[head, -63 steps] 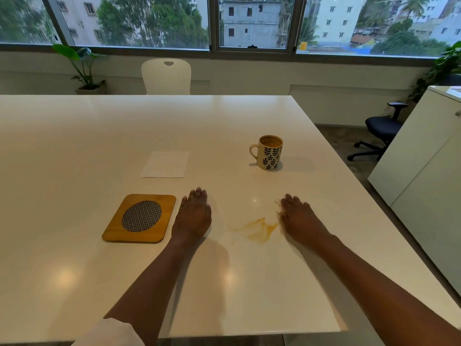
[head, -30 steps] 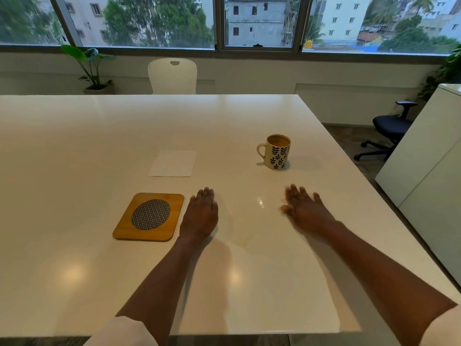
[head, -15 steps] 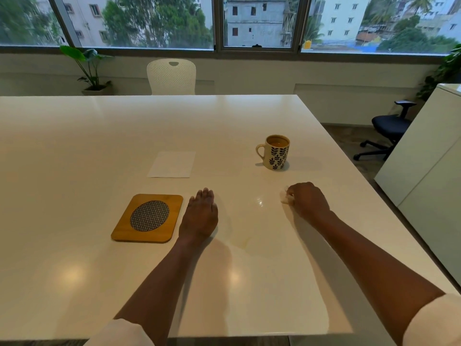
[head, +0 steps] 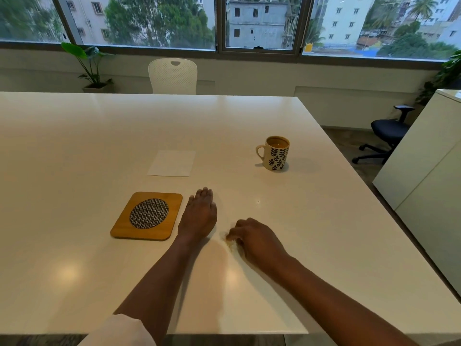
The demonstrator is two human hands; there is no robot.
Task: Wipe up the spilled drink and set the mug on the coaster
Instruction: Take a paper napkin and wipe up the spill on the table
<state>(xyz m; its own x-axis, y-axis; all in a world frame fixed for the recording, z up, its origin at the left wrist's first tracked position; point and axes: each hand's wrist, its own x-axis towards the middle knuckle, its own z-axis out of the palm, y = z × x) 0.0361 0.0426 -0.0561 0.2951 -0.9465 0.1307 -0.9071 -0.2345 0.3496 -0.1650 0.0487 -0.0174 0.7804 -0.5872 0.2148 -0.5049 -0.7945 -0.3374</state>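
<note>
A cream mug (head: 275, 153) with dark leaf prints stands upright on the white table (head: 74, 151), brown drink inside, handle to the left. The wooden coaster (head: 148, 216) with a woven round inset lies bare at left. My left hand (head: 199, 216) rests flat on the table just right of the coaster. Close beside it, my right hand (head: 257, 239) has its fingers curled down onto the table and pinches a small stained tissue wad (head: 230, 238). A faint brownish smear (head: 233, 247) shows under the fingertips.
A folded white napkin (head: 172, 163) lies behind the coaster. A white chair (head: 173, 76) stands at the table's far edge, a black office chair (head: 385, 136) and a white cabinet (head: 424, 176) to the right. The table's right edge runs close past the mug.
My right hand curled its fingers and swept left and nearer, ending beside my left hand. The brown puddle seen earlier has shrunk to a faint smear. Left hand, mug and coaster stayed put.
</note>
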